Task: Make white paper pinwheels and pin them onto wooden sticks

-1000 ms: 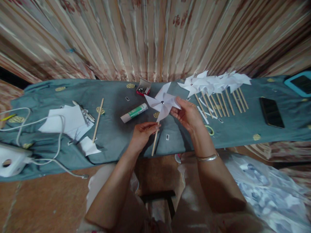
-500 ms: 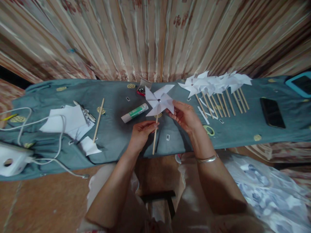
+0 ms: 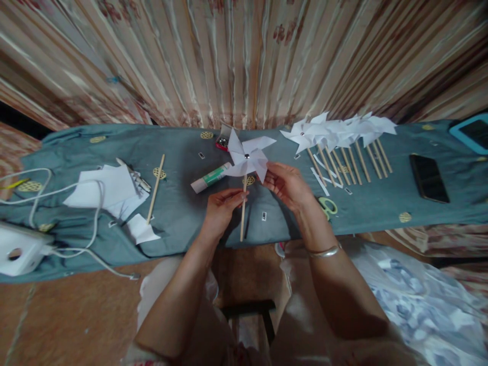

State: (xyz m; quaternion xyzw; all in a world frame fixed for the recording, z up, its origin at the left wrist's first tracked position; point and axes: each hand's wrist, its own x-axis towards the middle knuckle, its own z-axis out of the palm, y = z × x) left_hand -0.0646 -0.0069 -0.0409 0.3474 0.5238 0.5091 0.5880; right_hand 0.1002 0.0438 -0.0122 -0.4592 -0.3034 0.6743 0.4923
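Observation:
A white paper pinwheel with a silver pin at its hub is held upright over the middle of the table. My left hand is closed round its wooden stick, below the blades. On the other side, my right hand has its curled fingers at the edge of the lower right blade. Left of the pinwheel lies a glue stick with a green label. Just behind it sits a small red box of pins, its lid up.
Finished pinwheels lie in a row at right, with paper strips, green-handled scissors and a phone. At left are paper sheets, a loose stick, and a white device with cables.
The pinwheel's blades have turned a little clockwise under my right fingers. My right hand has shifted slightly left and down. My left hand keeps its hold on the stick.

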